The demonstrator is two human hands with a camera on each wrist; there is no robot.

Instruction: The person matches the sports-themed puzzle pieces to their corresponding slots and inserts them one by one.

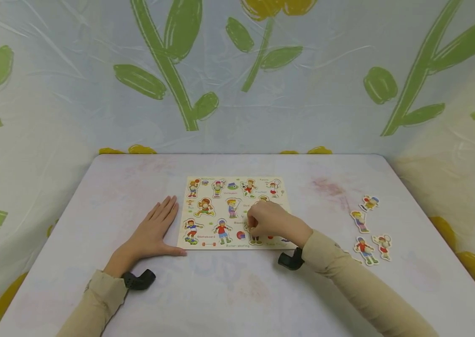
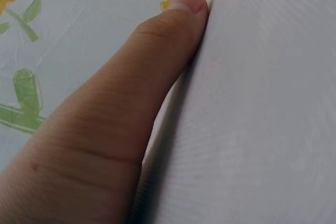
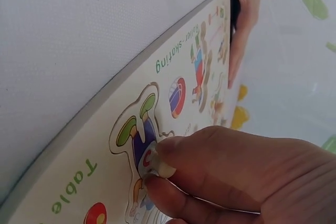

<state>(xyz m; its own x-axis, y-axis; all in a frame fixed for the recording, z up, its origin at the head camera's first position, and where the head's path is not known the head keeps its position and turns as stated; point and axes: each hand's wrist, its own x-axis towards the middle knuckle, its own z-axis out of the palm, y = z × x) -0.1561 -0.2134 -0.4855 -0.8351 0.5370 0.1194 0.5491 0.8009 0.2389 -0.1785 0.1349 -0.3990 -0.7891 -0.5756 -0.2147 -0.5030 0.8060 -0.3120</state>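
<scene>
A puzzle board (image 1: pixel 216 245) printed with children playing sports lies flat on the table. My right hand (image 1: pixel 273 220) is over its lower right part. In the right wrist view, thumb and forefinger pinch the small knob of a puzzle piece (image 3: pixel 147 129), a figure in blue with green shoes. That piece lies at its matching outline; whether it sits fully down I cannot tell. My left hand (image 1: pixel 153 231) lies flat with straight fingers along the board's left edge, its thumb (image 2: pixel 168 30) at the near left corner. My right hand covers part of the board in the head view.
Several loose puzzle pieces lie on the table (image 1: pixel 229 290) to the right, among them a red-and-blue figure (image 1: pixel 365 251), a tennis player (image 1: pixel 383 247) and a figure in purple (image 1: pixel 360 221). Another is partly hidden by the right sleeve (image 1: pixel 359 281). A flower-patterned curtain (image 1: pixel 304 112) stands behind.
</scene>
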